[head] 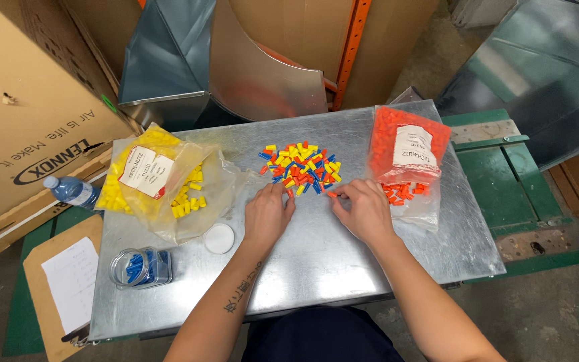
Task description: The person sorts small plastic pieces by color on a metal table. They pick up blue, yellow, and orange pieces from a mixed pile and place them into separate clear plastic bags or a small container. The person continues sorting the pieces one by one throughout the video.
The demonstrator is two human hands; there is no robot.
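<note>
Both hands [316, 211] pinching at mixed connector pile [301, 167]; yellow bag [159, 181] left, orange bag [407, 151] right.

Both forearms run off the bottom edge. The left hand [267, 214] covers its own fingertips, so whether they pinch a cap from the pile [301, 167] cannot be told. The right hand [364, 209] hides most of what it pinches. The clipboard [65, 288] is cut by the bottom edge, the bottle [72, 191] is partly behind the table [316, 261], and the jar [140, 267] blurs its blue contents.
</note>
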